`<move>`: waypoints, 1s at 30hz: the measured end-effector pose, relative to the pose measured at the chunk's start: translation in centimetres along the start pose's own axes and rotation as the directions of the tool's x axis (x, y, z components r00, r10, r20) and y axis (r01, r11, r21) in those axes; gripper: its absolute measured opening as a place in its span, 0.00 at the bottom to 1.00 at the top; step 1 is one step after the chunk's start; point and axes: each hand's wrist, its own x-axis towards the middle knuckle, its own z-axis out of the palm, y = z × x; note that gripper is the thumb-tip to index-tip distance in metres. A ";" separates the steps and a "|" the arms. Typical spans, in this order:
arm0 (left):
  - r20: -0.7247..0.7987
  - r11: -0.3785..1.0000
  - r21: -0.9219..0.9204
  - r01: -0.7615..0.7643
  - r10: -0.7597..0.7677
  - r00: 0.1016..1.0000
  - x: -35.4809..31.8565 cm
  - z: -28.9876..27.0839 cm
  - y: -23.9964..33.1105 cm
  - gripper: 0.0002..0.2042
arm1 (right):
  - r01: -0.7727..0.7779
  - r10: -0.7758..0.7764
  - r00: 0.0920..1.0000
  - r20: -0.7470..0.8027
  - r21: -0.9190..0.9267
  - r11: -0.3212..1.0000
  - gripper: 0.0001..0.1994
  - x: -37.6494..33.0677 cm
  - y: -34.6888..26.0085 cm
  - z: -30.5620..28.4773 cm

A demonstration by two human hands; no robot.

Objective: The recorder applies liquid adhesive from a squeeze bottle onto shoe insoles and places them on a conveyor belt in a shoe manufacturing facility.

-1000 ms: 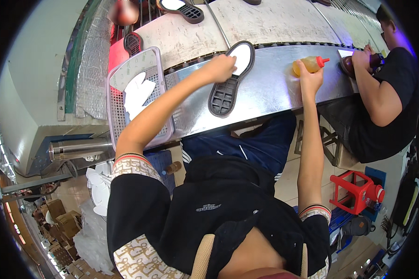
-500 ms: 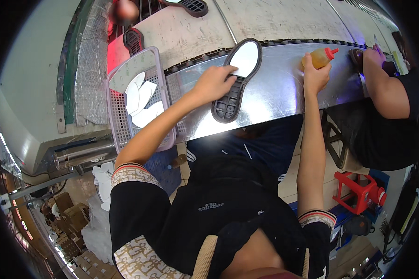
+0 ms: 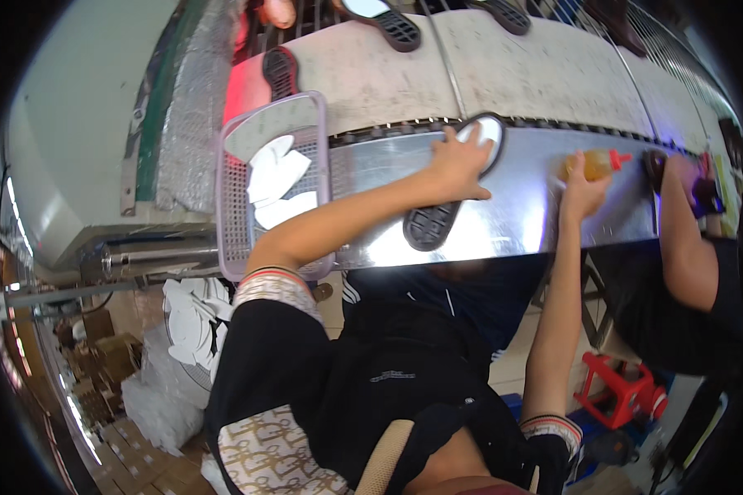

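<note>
A black shoe sole [image 3: 428,229] lies slanted on the shiny metal worktop, its gridded heel end toward me. A white pad [image 3: 491,132] covers its far half. My left hand [image 3: 461,165] lies across the middle of the sole and pad, fingers spread and pressed on it, hiding part of both. To the right, my right hand [image 3: 584,196] grips a squeeze bottle [image 3: 593,165] with yellowish liquid and a red nozzle pointing right, held over the worktop.
At left, a pale purple basket [image 3: 325,177] holds several white pads [image 3: 279,177]. Beyond the metal worktop [image 3: 528,206] runs a pale conveyor [image 3: 363,82] carrying more soles [image 3: 398,31]. A co-worker's arm [image 3: 685,247] is at right. A red stool [image 3: 615,392] stands on the floor.
My left hand has moved farther up the sole and spread out over the white pad. My right hand still holds the bottle, now turned more level. The whole view has shifted.
</note>
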 end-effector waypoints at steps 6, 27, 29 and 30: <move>-0.355 0.923 -0.356 -0.148 0.013 0.935 6.3 -2.2 -5.7 0.37 | -0.013 0.013 1.000 0.012 -0.002 1.000 0.36 -0.3 -0.7 -0.3; -0.336 0.838 -0.142 0.527 -0.542 0.771 3.1 -9.3 -43.7 0.41 | 0.001 0.000 1.000 0.012 -0.094 0.996 0.33 -0.3 -0.8 0.5; -0.359 0.839 -0.055 0.542 -0.523 0.773 2.2 -9.3 -45.8 0.41 | 0.002 -0.001 1.000 0.006 -0.092 0.996 0.33 -0.2 -0.7 0.6; -0.369 0.807 -0.026 0.590 -0.556 0.744 1.9 -9.4 -46.5 0.41 | 0.008 -0.007 1.000 0.016 -0.078 0.997 0.32 -0.2 -0.6 0.7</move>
